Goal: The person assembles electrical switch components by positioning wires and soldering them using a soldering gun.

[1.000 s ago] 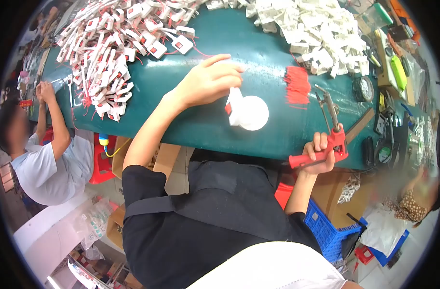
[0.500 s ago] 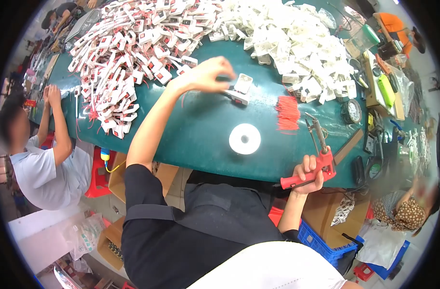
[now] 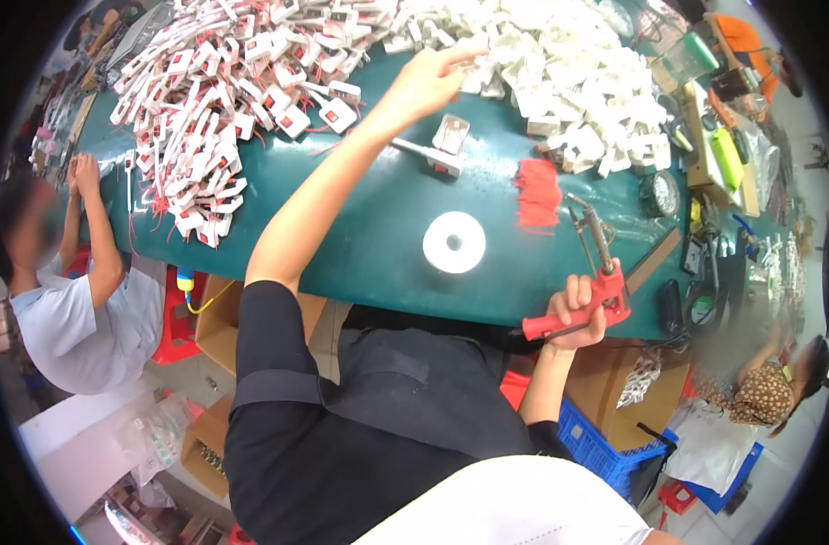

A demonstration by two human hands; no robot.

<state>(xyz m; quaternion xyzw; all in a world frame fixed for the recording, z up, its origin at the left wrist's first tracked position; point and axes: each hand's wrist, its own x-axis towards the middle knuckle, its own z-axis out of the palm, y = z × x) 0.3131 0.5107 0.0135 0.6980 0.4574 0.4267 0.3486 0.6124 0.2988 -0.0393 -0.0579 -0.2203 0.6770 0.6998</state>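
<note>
My right hand [image 3: 573, 313] is wrapped round the red handle of a soldering gun [image 3: 605, 295], its metal tip pointing up and away over the table edge. My left hand [image 3: 430, 80] is stretched far forward, fingers extended, at the near edge of a pile of translucent white plastic cases [image 3: 569, 68]. Whether its fingertips touch a case I cannot tell. Below that hand lie a small white case with a lead [image 3: 441, 162] and an open white case [image 3: 451, 133]. A bundle of short red wires [image 3: 537, 195] and a white spool [image 3: 453, 242] rest nearer me.
A large heap of white units with red wires [image 3: 251, 82] covers the table's back left. On the right are a tape roll [image 3: 660, 193], a box with a green tool [image 3: 726, 165] and a flat bar [image 3: 653, 260]. A co-worker [image 3: 87, 300] sits at left.
My left hand has moved forward and right, from beside the small white cases to the translucent pile. My right hand still holds the soldering gun. The view has shifted slightly.
</note>
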